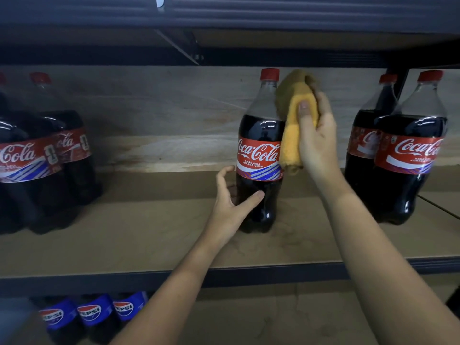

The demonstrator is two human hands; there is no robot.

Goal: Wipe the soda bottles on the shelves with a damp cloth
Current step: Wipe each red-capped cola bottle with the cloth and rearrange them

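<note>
A large Coca-Cola bottle [260, 150] with a red cap stands upright in the middle of the wooden shelf [154, 232]. My left hand [230, 202] grips its lower body, thumb across the front and fingers curled round the left side. My right hand [317, 138] holds a yellow cloth [293, 120] against the bottle's right shoulder, with the thumb pressed on the cloth. The cloth's upper end rises beside the bottle's neck.
Two more Coca-Cola bottles [408, 155] stand at the right of the shelf, and a group [42, 155] stands at the left. Pepsi bottles [92, 312] sit on the shelf below. A dark shelf board [273, 18] hangs close overhead.
</note>
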